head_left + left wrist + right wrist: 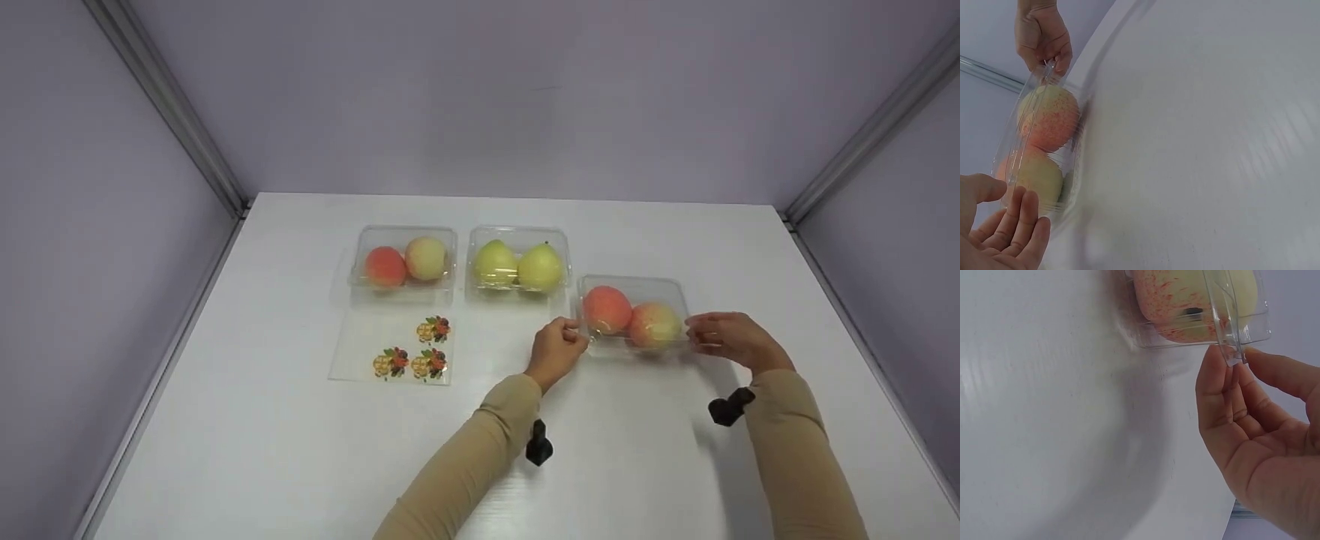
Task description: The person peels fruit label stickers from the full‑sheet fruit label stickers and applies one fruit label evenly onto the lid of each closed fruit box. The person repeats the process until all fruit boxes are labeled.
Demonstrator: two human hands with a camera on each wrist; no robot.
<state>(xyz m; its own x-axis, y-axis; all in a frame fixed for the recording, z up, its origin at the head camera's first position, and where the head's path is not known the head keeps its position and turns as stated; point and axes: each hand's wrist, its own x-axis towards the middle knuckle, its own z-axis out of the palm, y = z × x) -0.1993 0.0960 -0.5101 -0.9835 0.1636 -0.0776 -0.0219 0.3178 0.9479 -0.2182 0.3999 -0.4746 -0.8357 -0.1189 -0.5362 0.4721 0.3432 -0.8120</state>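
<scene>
Reference point: the clear plastic box of pears (521, 238) on the table (300, 435).

Thing in hand: clear plastic box (660, 288) with two peaches (607, 309), to the right of the pear box and nearer the person. Whether its base bears on the table: cannot tell.

Right hand (735, 339): thumb and fingers pinch the rim at the end farther from the pear box; narrow grip, confirmed in the right wrist view. Left hand (556, 351): thumb and fingers pinch the rim at the opposite end, gap narrow.

Other items: second box of peaches (397, 234), left of the pear box; clear sheet with fruit stickers (394, 337), left of the pear box and nearer the person.

Handling (judged): light; walls thin, springy, slick, easily dented. Peaches may roll if tilted. Best hold: stiffer rim at both ends, level, without squeezing the sides.
</scene>
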